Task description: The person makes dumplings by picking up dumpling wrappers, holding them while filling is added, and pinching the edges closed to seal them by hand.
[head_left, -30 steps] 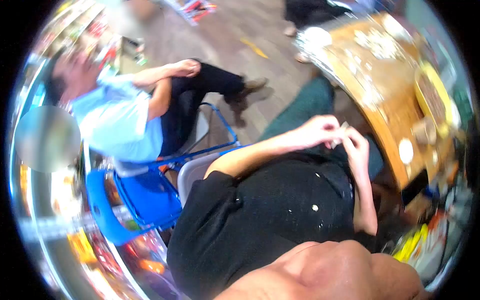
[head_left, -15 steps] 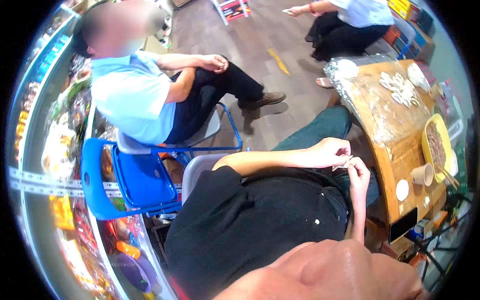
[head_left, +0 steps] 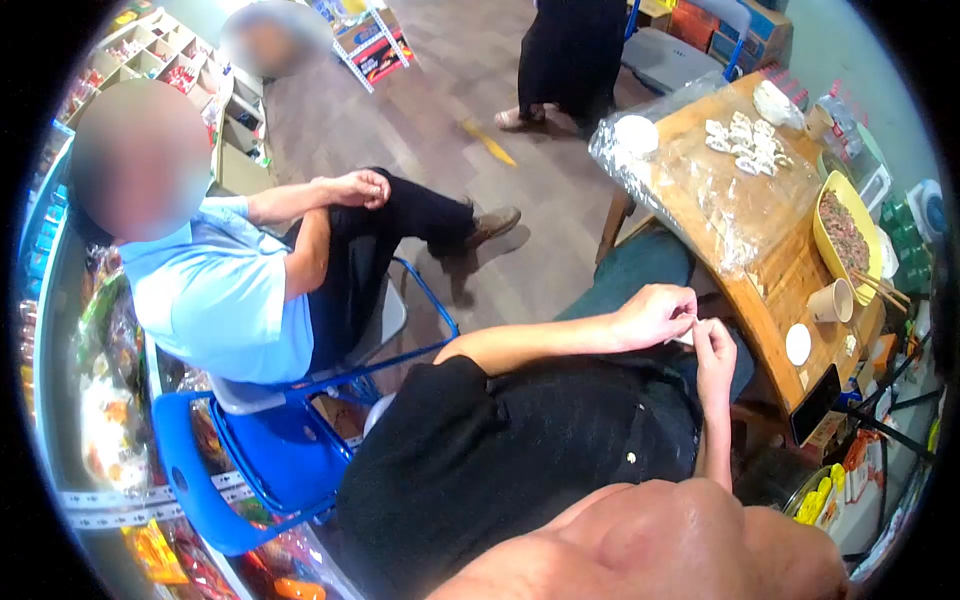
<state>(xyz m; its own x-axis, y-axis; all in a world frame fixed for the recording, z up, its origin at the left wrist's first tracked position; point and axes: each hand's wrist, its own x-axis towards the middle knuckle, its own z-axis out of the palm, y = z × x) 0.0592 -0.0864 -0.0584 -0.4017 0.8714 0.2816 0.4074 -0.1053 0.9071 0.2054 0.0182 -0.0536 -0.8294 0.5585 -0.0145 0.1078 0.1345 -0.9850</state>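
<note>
Left hand (head_left: 655,318) and right hand (head_left: 714,345) pinch a small pale piece (head_left: 684,338) between their fingertips, off the table (head_left: 790,265), clear of its near edge. Fingers hide its shape. A loosened pinch could drop it on the black shirt (head_left: 520,440); too hard a squeeze might tear it, if soft. Phone (head_left: 815,405) at the table's lower corner: a swinging right elbow could knock it.

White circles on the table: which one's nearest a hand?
The white circle by the paper cup, near the right hand; the other circle is far down the table.
</note>
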